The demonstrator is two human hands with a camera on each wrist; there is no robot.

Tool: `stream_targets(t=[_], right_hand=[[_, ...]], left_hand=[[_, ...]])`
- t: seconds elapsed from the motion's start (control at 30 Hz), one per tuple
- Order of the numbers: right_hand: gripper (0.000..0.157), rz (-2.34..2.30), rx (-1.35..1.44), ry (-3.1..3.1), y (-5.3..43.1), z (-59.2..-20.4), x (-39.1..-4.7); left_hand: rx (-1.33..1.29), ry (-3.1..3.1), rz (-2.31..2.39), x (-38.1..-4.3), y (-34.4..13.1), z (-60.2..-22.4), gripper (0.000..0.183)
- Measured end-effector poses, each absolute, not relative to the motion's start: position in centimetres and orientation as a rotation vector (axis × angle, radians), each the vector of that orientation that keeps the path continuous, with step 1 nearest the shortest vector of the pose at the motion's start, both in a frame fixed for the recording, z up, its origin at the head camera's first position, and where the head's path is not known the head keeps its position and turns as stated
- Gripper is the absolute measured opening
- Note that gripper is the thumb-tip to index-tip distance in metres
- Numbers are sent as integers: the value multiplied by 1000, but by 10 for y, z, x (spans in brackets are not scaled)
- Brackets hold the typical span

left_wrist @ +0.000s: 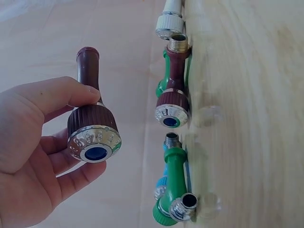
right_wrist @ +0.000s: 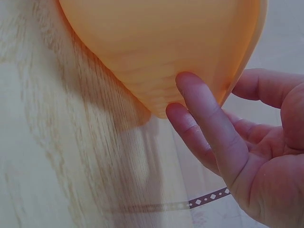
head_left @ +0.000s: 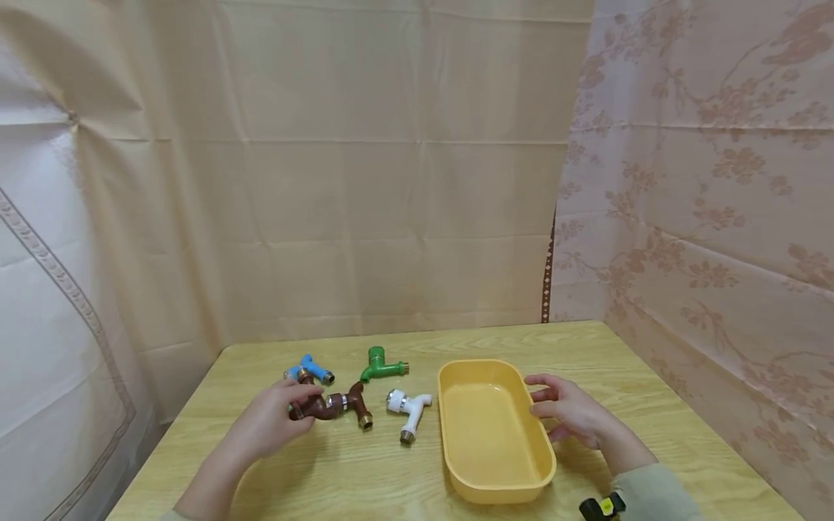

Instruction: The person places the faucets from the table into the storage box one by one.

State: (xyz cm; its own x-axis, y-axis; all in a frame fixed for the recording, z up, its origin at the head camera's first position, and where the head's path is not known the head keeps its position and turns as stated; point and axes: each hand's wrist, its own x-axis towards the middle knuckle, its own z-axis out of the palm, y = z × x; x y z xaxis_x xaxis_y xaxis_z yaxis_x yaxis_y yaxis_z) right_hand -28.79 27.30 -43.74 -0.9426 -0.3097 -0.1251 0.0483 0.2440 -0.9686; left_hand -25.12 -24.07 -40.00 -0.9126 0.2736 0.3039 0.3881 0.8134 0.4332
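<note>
My left hand [head_left: 270, 420] pinches a brown tap [left_wrist: 92, 118] with a ribbed handle and a silver cap, seen best in the left wrist view. Beside it on the table lies another brown tap [head_left: 357, 405] with a brass threaded end. A green tap [left_wrist: 176, 175] lies near the held one, mostly hidden by the hand in the head view. My right hand [head_left: 573, 412] has its fingers lightly bent against the right outer wall of a yellow plastic basin [right_wrist: 156, 42], fingertips touching near the rim.
A blue tap [head_left: 313, 367] and another green tap [head_left: 386, 369] lie farther back. A white tap [head_left: 412, 414] sits left of the basin. Curtains [head_left: 391, 181] hang behind the wooden table [head_left: 371, 485] and along its sides.
</note>
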Motion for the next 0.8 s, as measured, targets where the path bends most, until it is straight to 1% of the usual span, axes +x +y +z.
stream_targets(t=[0.47,0.8], right_hand=[[65,-1770,-233,2214,273,-439,-288],[66,-1764,-238,2229,273,-438,-289]], left_hand=[[-550,-2742,-648,-257,-215,-389,44],[-598,-2746,-707,-262,-195,-385,42]])
